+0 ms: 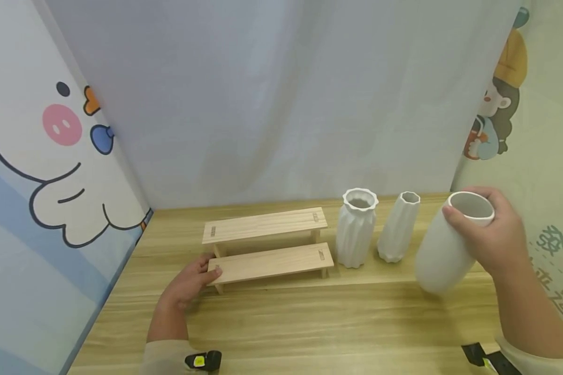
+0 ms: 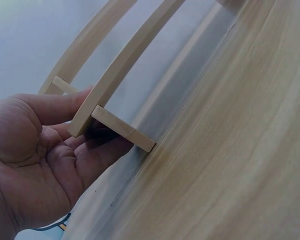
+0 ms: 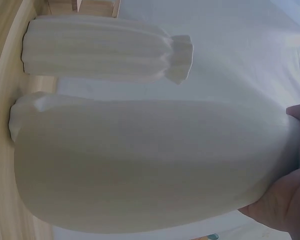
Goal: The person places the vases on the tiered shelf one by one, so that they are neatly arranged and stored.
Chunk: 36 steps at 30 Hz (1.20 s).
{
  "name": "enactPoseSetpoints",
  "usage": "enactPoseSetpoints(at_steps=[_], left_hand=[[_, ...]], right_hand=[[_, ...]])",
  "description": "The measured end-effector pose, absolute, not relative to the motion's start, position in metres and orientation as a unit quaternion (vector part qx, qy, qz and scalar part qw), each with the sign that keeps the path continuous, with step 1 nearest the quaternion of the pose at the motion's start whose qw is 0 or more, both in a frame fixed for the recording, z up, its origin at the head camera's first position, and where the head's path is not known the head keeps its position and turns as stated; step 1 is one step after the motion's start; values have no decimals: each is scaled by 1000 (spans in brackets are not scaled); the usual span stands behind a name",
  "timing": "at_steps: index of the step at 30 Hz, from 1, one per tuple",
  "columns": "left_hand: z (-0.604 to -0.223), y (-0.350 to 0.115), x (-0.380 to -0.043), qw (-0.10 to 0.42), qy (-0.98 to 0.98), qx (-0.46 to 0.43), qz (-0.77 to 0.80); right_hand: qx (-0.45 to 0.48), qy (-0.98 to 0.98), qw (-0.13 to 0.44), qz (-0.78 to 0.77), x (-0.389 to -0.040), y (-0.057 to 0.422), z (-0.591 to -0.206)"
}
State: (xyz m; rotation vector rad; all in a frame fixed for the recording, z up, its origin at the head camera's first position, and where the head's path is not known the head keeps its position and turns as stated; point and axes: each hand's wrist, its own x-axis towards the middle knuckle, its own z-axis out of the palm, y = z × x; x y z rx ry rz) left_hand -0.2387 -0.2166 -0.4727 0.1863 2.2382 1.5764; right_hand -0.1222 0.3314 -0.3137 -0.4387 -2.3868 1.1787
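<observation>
My right hand (image 1: 497, 237) grips a smooth white vase (image 1: 445, 255) around its rim, thumb at the near side and fingers behind; the vase leans, its mouth toward the right. In the right wrist view the vase (image 3: 150, 165) fills the middle, with the hand (image 3: 285, 200) at its top end. My left hand (image 1: 187, 281) holds the left end of a two-step wooden rack (image 1: 269, 263), thumb on top of the lower board and fingers under it. The left wrist view shows the fingers (image 2: 107, 150) beside the rack's short leg (image 2: 122, 127).
Right of the rack stands a fluted white vase (image 1: 355, 232) with a flared, scalloped rim. A slimmer faceted white vase (image 1: 399, 229) is between it and the held vase. All rest on a wood-grain table (image 1: 309, 323), with a grey curtain (image 1: 272, 104) behind and printed cloths at both sides.
</observation>
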Motion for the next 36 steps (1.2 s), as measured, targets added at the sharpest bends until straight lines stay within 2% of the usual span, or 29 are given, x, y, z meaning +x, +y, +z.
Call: enactPoseSetpoints(at_steps=[16, 28, 36], left_hand=[[-476, -225, -236, 203, 790, 59, 576], [-477, -224, -239, 205, 751, 83, 622], [-478, -222, -242, 204, 739, 83, 636]], right_hand=[[-12, -856, 242, 458, -112, 267, -307], [78, -849, 190, 486, -128, 215, -291], [108, -835, 148, 519, -148, 175, -283]])
